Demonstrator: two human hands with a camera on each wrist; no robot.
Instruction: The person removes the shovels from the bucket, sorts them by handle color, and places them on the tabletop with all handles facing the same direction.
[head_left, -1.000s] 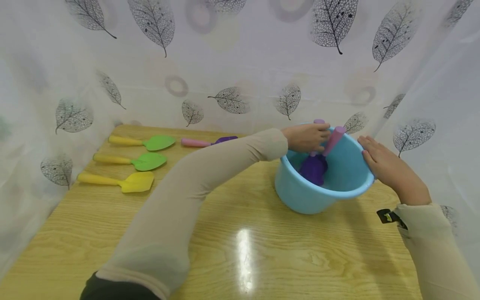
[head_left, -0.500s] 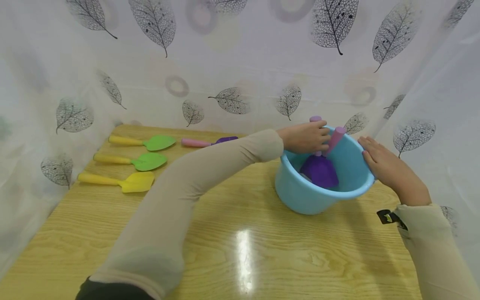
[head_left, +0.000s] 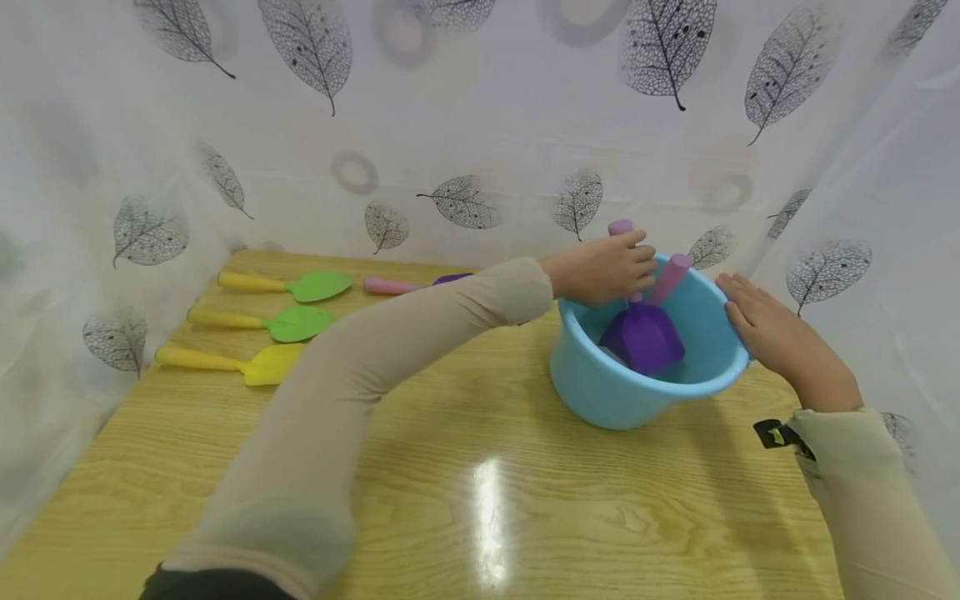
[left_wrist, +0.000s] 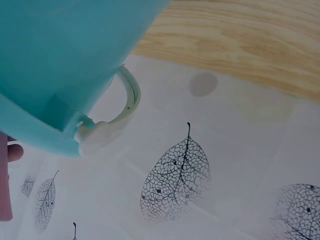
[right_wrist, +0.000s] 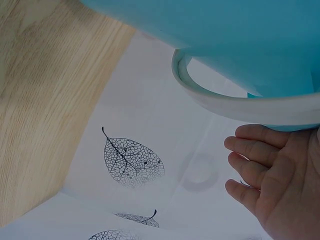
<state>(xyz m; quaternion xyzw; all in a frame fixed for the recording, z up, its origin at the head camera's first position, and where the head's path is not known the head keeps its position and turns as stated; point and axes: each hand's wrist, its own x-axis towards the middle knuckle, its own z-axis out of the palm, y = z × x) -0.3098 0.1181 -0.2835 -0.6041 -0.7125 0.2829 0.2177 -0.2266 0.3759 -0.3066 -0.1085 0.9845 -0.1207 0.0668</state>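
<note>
A light blue bucket (head_left: pixel 607 400) stands at the right of the table, with purple toy shovels in it. My left hand (head_left: pixel 596 268) reaches over its left rim and grips the pink handle of one shovel (head_left: pixel 654 342), blade down inside the bucket. In the left wrist view that pink handle (left_wrist: pixel 4 190) and a fingertip (left_wrist: pixel 15 152) show at the left edge. A second pink-handled shovel (head_left: pixel 671 279) leans against the bucket's far wall. My right hand (head_left: pixel 787 333) rests on the right rim, fingers straight; the right wrist view has its fingers under the white bucket handle (right_wrist: pixel 240 106).
At the left lie two green-bladed shovels (head_left: pixel 318 286) with yellow handles and one yellow shovel (head_left: pixel 273 364). Another purple shovel with a pink handle (head_left: pixel 390 286) lies at the back, partly behind my left sleeve. A leaf-patterned curtain (head_left: pixel 480 125) bounds the wooden table (head_left: pixel 570 500).
My left hand has moved slightly left and up, tilting the gripped shovel so its blade swings right and shows more. My right hand and the bucket have stayed in place.
</note>
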